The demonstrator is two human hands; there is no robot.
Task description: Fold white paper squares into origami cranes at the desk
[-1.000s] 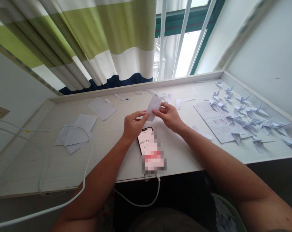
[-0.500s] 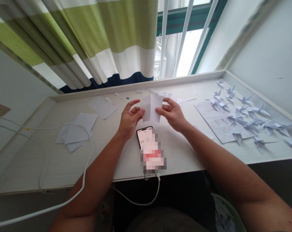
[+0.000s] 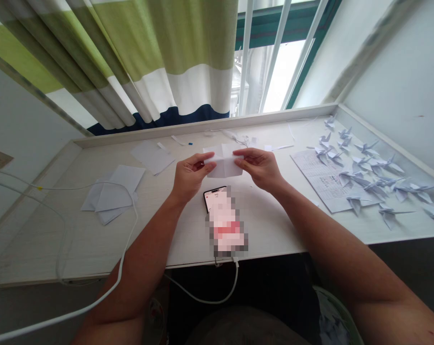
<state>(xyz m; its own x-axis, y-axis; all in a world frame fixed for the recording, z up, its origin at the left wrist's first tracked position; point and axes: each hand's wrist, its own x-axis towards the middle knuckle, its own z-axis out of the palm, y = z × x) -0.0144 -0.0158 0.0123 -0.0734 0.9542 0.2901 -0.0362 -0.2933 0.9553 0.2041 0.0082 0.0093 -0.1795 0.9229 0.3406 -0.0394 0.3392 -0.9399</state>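
Paper (image 3: 224, 165) — turned (left hand (image 3: 194, 177), right hand (image 3: 259, 166))

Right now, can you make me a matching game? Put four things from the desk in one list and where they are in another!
Things:
1. White paper
2. Phone
3. Paper cranes
4. Loose paper sheets

Places:
A. Right end of the desk
B. Between the left hand and right hand
C. Left part of the desk
D. Just below the hands

Pairs: 1-B, 2-D, 3-A, 4-C
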